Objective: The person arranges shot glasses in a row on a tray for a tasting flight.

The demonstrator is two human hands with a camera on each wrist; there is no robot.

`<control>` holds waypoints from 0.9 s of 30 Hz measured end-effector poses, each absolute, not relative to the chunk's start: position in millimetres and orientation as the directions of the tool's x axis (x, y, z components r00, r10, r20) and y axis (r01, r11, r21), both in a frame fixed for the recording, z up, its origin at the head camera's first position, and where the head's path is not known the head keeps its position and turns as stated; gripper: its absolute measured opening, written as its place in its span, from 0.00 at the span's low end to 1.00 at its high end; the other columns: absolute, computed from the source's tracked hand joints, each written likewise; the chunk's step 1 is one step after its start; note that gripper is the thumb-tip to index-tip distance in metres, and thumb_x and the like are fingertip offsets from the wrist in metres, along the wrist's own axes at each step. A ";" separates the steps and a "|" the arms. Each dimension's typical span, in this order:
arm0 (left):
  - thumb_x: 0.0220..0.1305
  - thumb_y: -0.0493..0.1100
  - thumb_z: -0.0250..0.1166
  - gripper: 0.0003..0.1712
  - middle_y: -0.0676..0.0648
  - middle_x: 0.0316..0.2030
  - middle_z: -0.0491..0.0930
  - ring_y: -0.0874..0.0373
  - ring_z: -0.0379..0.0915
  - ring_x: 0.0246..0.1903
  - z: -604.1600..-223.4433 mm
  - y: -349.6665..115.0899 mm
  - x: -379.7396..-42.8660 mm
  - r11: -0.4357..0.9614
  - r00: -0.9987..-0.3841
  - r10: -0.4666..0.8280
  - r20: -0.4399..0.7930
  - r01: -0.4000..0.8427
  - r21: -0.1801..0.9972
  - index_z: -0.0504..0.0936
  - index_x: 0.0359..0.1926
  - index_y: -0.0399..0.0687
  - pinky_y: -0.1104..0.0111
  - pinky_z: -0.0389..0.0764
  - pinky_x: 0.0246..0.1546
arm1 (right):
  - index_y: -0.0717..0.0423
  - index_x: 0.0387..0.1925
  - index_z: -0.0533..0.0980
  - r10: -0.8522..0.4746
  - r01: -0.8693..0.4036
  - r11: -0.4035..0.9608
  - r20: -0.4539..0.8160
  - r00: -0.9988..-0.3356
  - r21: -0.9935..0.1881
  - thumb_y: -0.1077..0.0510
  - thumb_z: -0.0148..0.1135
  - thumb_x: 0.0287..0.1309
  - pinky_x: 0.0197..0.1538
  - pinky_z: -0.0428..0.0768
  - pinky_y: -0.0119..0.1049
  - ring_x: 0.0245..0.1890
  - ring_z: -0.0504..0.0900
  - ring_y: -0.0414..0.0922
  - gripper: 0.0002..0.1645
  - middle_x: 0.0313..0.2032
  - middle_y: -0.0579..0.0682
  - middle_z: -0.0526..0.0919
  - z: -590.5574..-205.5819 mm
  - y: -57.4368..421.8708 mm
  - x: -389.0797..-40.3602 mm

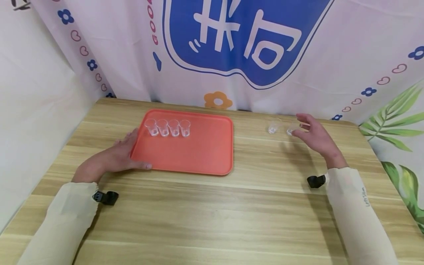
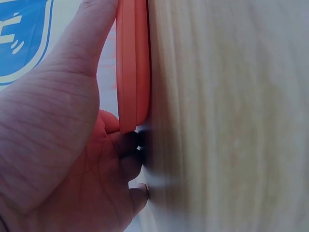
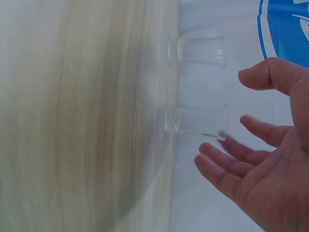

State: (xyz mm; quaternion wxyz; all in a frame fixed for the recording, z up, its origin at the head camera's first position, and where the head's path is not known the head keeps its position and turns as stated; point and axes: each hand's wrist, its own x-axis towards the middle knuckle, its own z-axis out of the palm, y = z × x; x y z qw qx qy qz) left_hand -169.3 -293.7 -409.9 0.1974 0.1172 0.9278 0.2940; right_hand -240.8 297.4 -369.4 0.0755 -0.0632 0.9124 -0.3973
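Note:
My left hand (image 1: 120,154) rests against the near left corner of a red tray (image 1: 205,154). Its thumb lies along the front edge and its fingers are at the left side; the left wrist view shows the tray's rim (image 2: 133,72) between them. Several clear small cups (image 1: 173,128) stand upright in a row on the tray's far left part. At the right, my right hand (image 1: 314,136) is spread beside a clear cup (image 3: 200,121), thumb and fingers apart, not gripping it. Another clear cup (image 1: 273,126) stands upright just left of that one.
The wooden table (image 1: 212,221) runs back to a printed curtain (image 1: 132,55). A white wall (image 1: 36,92) borders the left side, and leaf-patterned cloth (image 1: 397,147) hangs at the right. Both cups on the right stand close to the table's back edge.

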 end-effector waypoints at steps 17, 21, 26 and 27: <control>0.57 0.68 0.74 0.79 0.28 0.79 0.31 0.30 0.26 0.77 -410.0 -293.9 -168.5 0.804 -0.896 0.325 -0.304 0.092 0.587 0.25 0.80 0.37 0.32 0.34 0.71 | 0.66 0.79 0.48 -0.097 0.065 0.746 -0.204 -0.974 -0.663 0.46 0.60 0.74 0.70 0.63 0.64 0.72 0.61 0.69 0.49 0.73 0.72 0.59 -385.2 305.1 -253.8; 0.57 0.68 0.74 0.79 0.29 0.79 0.32 0.30 0.26 0.77 -409.9 -294.3 -168.5 0.802 -0.896 0.328 -0.298 0.097 0.589 0.25 0.80 0.37 0.31 0.34 0.70 | 0.67 0.78 0.52 -0.078 0.084 0.744 -0.211 -0.974 -0.663 0.44 0.60 0.74 0.69 0.64 0.64 0.71 0.61 0.68 0.47 0.72 0.71 0.61 -387.2 305.4 -254.9; 0.57 0.68 0.73 0.79 0.29 0.79 0.32 0.30 0.26 0.77 -409.9 -294.1 -168.3 0.804 -0.896 0.328 -0.301 0.097 0.586 0.24 0.80 0.38 0.31 0.35 0.70 | 0.69 0.69 0.61 -0.075 0.068 0.734 -0.179 -0.981 -0.676 0.46 0.59 0.75 0.68 0.66 0.63 0.70 0.65 0.68 0.37 0.69 0.72 0.66 -389.3 307.0 -255.2; 0.57 0.68 0.73 0.79 0.29 0.79 0.31 0.30 0.26 0.77 -409.6 -294.0 -168.3 0.805 -0.896 0.327 -0.302 0.097 0.585 0.24 0.80 0.38 0.31 0.35 0.70 | 0.69 0.66 0.63 -0.074 0.062 0.733 -0.170 -0.983 -0.677 0.46 0.59 0.75 0.68 0.66 0.63 0.69 0.65 0.68 0.35 0.68 0.72 0.67 -389.9 306.9 -255.5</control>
